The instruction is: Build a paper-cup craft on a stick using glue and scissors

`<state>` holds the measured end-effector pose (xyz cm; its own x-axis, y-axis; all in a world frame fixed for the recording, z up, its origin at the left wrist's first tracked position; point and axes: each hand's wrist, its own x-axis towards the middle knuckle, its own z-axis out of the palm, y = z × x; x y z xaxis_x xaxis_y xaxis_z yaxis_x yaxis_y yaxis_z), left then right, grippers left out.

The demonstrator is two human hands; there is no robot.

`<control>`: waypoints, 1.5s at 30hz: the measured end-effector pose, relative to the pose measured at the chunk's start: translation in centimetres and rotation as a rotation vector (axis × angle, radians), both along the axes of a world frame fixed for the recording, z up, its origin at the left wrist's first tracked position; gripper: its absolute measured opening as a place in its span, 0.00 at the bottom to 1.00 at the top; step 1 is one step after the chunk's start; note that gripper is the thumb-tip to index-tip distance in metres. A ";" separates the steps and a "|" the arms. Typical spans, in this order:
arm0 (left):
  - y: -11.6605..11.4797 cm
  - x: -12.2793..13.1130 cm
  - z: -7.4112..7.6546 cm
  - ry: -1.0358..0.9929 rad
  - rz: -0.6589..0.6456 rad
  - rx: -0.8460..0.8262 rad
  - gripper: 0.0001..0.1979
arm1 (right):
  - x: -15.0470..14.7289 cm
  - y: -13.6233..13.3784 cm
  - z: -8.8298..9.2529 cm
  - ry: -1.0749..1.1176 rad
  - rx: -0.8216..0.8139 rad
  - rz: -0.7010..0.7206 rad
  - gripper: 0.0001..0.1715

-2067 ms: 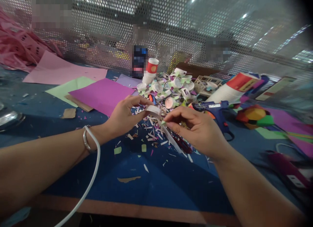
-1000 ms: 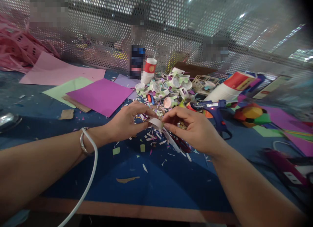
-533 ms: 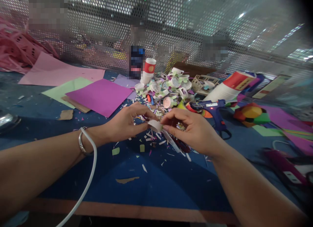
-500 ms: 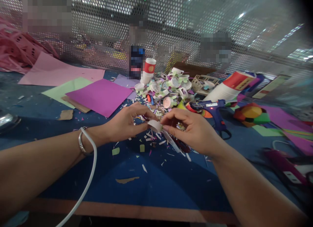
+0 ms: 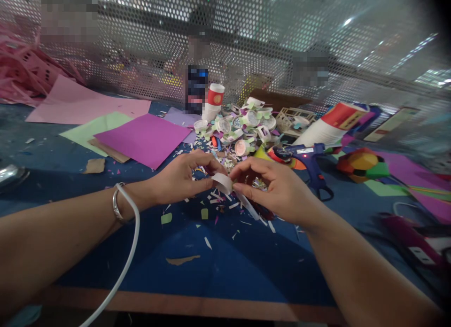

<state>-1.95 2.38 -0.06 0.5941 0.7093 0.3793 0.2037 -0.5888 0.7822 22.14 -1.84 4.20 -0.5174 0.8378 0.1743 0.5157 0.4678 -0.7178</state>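
Observation:
Between my two hands is a small white paper piece [image 5: 222, 182], curved like a ring, with a long pale strip [image 5: 247, 206] trailing down from it. My left hand [image 5: 188, 175] pinches its left side between thumb and fingers. At its right edge, the thumb and index finger of my right hand [image 5: 269, 183] are closed on it. A silver bracelet [image 5: 117, 204] and a white cord [image 5: 131, 252] are at my left wrist. Beyond my fingers lies a heap of small white paper cup pieces with strip bands [image 5: 252, 119], over many paper scraps [image 5: 208, 243].
A blue glue gun [image 5: 310, 165] with a red light stands right of my right hand. Stacked paper cups [image 5: 322, 125] lean behind it. Purple paper [image 5: 144, 138] and pink paper [image 5: 84, 101] lie left. A maroon power strip [image 5: 416, 245] is far right; a perforated metal screen [image 5: 246, 40] rises behind.
Almost nothing differs. Both hands keep their pinch on the curved white paper, which has shifted and turned very slightly.

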 end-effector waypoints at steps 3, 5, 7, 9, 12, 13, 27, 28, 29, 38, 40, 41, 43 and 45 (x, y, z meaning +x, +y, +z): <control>0.0 0.0 0.0 -0.023 -0.028 -0.052 0.06 | -0.1 0.0 0.1 0.005 -0.011 -0.001 0.04; 0.0 0.0 0.0 -0.033 -0.043 -0.099 0.07 | -0.1 0.0 0.2 0.013 -0.009 0.001 0.04; 0.0 -0.1 0.1 -0.041 -0.057 -0.141 0.07 | -0.1 0.0 0.2 0.019 -0.007 0.008 0.04; 0.0 0.0 0.1 -0.052 -0.077 -0.165 0.08 | 0.0 0.0 0.2 0.018 0.000 0.016 0.04; 0.2 0.1 0.1 -0.081 -0.077 -0.192 0.07 | 0.1 0.0 0.0 0.029 0.070 -0.016 0.07; 0.3 0.1 0.0 -0.099 -0.043 -0.198 0.07 | 0.1 0.0 0.0 0.038 0.118 -0.045 0.08; 1.5 0.2 -1.0 -0.199 0.370 -0.144 0.07 | -3.4 -1.4 -3.3 -0.384 0.133 0.229 0.07; 1.5 0.1 -1.0 -0.185 0.364 -0.129 0.07 | -3.6 -1.4 -3.5 -0.400 0.120 0.227 0.07; 1.5 0.1 -1.1 -0.175 0.359 -0.114 0.08 | -3.8 -1.4 -3.5 -0.407 0.109 0.222 0.07; 1.7 0.1 -1.2 -0.172 0.358 -0.085 0.07 | -4.4 -1.5 -3.4 -0.393 0.047 0.166 0.06; 1.6 0.1 -1.2 -0.162 0.361 -0.077 0.07 | -4.4 -1.6 -3.5 -0.382 0.048 0.163 0.06; 1.6 0.1 -1.2 -0.161 0.356 -0.075 0.07 | -4.5 -1.6 -3.5 -0.379 0.046 0.161 0.06; 1.7 0.0 -1.4 -0.170 0.352 -0.072 0.08 | -4.5 -1.6 -3.5 -0.374 0.037 0.164 0.04; 1.7 0.0 -1.4 -0.177 0.362 -0.073 0.09 | -4.6 -1.6 -3.4 -0.371 0.024 0.169 0.03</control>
<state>-1.97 4.12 -1.50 0.2316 0.8892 0.3946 0.2459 -0.4459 0.8606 17.59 -3.47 0.75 -0.6788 0.7336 -0.0320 0.6521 0.5822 -0.4856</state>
